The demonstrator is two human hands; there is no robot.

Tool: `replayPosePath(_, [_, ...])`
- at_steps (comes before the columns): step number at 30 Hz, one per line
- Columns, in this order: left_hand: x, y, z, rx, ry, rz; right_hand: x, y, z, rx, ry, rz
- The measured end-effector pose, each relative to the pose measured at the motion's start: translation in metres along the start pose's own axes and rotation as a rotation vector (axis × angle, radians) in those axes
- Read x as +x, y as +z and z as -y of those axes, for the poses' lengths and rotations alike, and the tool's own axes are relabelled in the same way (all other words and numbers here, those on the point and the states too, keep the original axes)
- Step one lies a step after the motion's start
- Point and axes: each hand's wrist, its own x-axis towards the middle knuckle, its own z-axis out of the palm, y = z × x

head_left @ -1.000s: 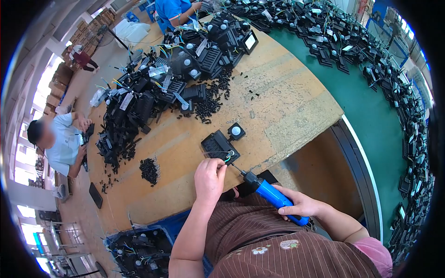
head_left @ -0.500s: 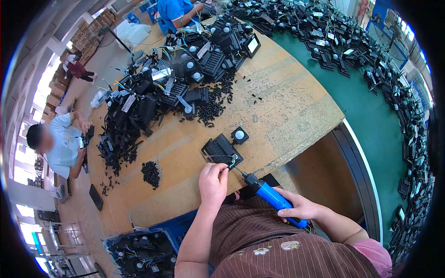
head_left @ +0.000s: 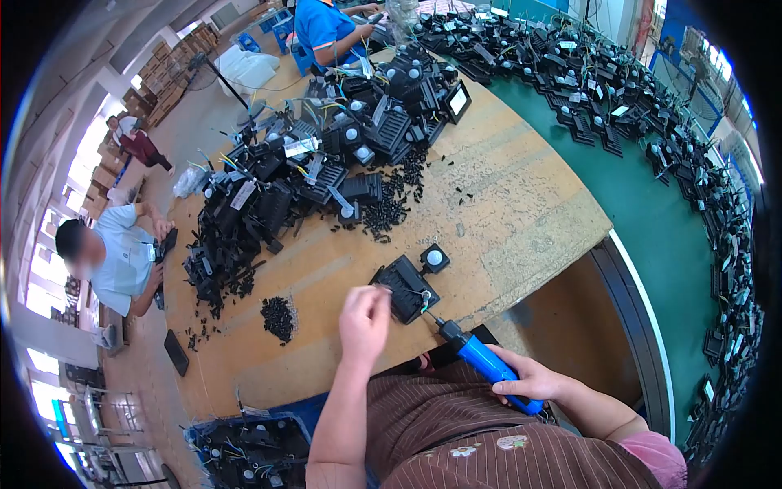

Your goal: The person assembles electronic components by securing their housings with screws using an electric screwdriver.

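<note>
A black floodlight housing [head_left: 405,287] with a ribbed back lies on the table, its round white sensor [head_left: 435,258] toward the far side. My left hand [head_left: 364,319] is at the near left edge of the housing. Its fingers are bent and smeared by motion, so I cannot see whether anything is between them. My right hand [head_left: 528,378] is wrapped round a blue electric screwdriver [head_left: 487,360], whose bit points at the wire end [head_left: 425,300] on the housing's near right corner. Whether the bit touches it is hard to make out.
A heap of black floodlights [head_left: 277,200] covers the far left of the table, with loose black screws [head_left: 389,204] beside it. A smaller screw pile [head_left: 278,319] sits nearer. A green conveyor [head_left: 623,204] carrying floodlights curves past on the right. Co-workers sit at left [head_left: 122,261] and far side [head_left: 326,33].
My left hand has let go of the wire at the housing's corner and moved left. The screwdriver stays by that corner in my right hand. The whole view has shifted slightly.
</note>
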Motion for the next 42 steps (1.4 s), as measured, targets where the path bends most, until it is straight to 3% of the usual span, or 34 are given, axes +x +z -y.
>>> replayPosePath(1, [0.014, -0.003, 0.007, 0.035, 0.017, -0.050, 0.001, 0.000, 0.000, -0.002, -0.007, 0.005])
replayPosePath(4, [0.064, -0.005, 0.006, 0.144, -0.052, 0.113, 0.004, 0.000, -0.003, 0.000, -0.020, 0.019])
replayPosePath(8, [0.110, 0.021, 0.019, 0.377, 0.190, 0.363, 0.006, -0.001, -0.007, -0.004, -0.030, 0.036])
replayPosePath(14, [0.125, 0.047, 0.012, 0.528, 0.184, 0.585, 0.005, -0.001, -0.005, 0.014, -0.023, 0.045])
replayPosePath(20, [0.128, 0.049, 0.014, 0.531, 0.144, 0.614, 0.006, -0.004, -0.002, 0.016, -0.017, 0.061])
replayPosePath(21, [0.126, 0.047, 0.019, 0.536, 0.206, 0.565, 0.006, -0.005, -0.001, 0.010, -0.009, 0.063])
replayPosePath(24, [0.110, 0.027, 0.007, 0.245, -0.003, 0.321, 0.006, -0.004, -0.001, -0.001, -0.024, 0.054])
replayPosePath(28, [0.048, -0.004, 0.001, 0.078, -0.174, 0.071, 0.008, -0.006, -0.004, -0.035, -0.018, 0.061])
replayPosePath(33, [-0.014, 0.000, 0.004, -0.163, -0.419, 0.103, 0.014, -0.007, -0.005, -0.129, -0.088, 0.065])
replayPosePath(42, [-0.024, 0.005, 0.002, -0.382, -0.573, 0.128, 0.019, 0.001, -0.003, -0.248, -0.100, 0.072])
